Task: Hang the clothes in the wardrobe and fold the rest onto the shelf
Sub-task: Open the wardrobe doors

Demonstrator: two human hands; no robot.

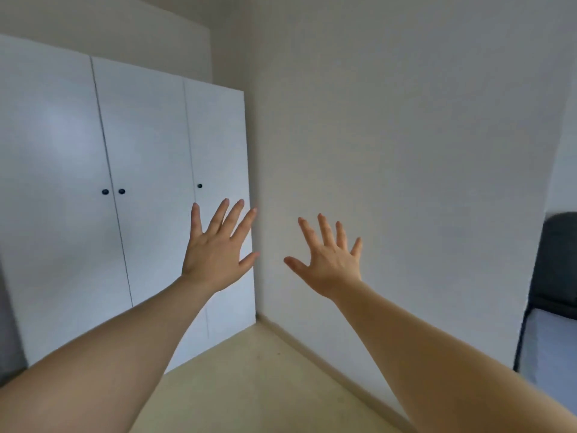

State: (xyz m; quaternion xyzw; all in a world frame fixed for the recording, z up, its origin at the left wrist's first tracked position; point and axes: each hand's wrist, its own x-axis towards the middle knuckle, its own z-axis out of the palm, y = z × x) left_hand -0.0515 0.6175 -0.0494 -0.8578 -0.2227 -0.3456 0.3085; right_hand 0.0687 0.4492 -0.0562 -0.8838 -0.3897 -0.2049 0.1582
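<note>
A white wardrobe [93, 189] with three closed doors fills the left of the head view. Small dark knobs [105, 191] sit at mid height on the doors. My left hand [215, 254] is raised in front of the rightmost door, fingers spread, holding nothing. My right hand [331, 260] is raised beside it in front of the bare wall, fingers also spread and empty. Both arms are stretched forward and apart from the wardrobe. No clothes, hangers or shelf are in sight.
A plain white wall [406, 151] meets the wardrobe at a corner. Beige floor [249, 385] runs below. A dark chair [555, 270] stands at the right edge beside a pale surface [546, 348].
</note>
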